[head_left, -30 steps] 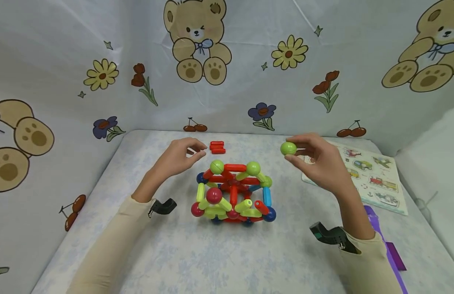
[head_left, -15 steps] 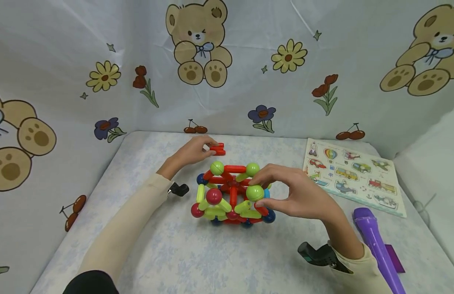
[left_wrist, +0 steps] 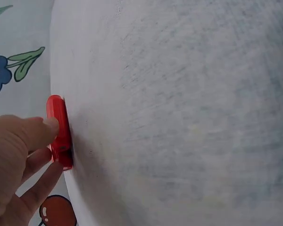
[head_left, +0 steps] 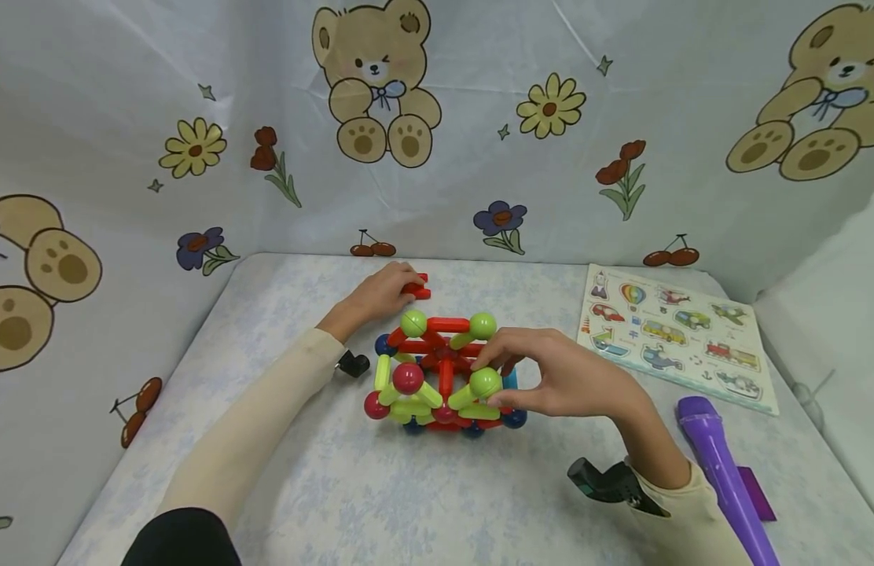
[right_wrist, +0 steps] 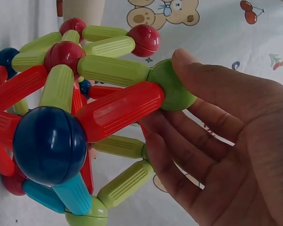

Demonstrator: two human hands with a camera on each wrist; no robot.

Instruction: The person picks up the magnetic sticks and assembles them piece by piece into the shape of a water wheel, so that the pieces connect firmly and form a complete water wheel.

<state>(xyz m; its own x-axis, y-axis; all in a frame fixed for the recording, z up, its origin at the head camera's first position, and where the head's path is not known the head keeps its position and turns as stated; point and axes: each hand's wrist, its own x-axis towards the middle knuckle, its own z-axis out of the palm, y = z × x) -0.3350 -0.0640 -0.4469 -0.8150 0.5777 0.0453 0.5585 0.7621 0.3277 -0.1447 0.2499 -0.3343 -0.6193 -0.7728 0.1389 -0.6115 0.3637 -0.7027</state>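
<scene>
A frame of coloured rods and balls, like a magnetic building toy (head_left: 446, 385), stands on the table. My right hand (head_left: 560, 369) is at its near right corner and pinches a green ball (head_left: 485, 383) between thumb and fingers. In the right wrist view that ball (right_wrist: 172, 84) sits at the ends of a red rod (right_wrist: 122, 110) and a yellow-green rod (right_wrist: 114, 68). Behind the frame, my left hand (head_left: 382, 295) is at the small red rods (head_left: 421, 294). Seen from the left wrist, its thumb and fingers pinch a red rod (left_wrist: 60, 127) lying on the table.
A picture board (head_left: 673, 338) with vehicle drawings lies at the back right. In front of it are a purple toy microphone (head_left: 720, 464) and a flat purple piece (head_left: 757, 493). A bear-printed cloth (head_left: 465, 196) hangs behind the table.
My right hand has brought the green ball from the back right to the frame's near right corner, onto the rod ends. My left hand has moved right to the red rods and taken hold of one.
</scene>
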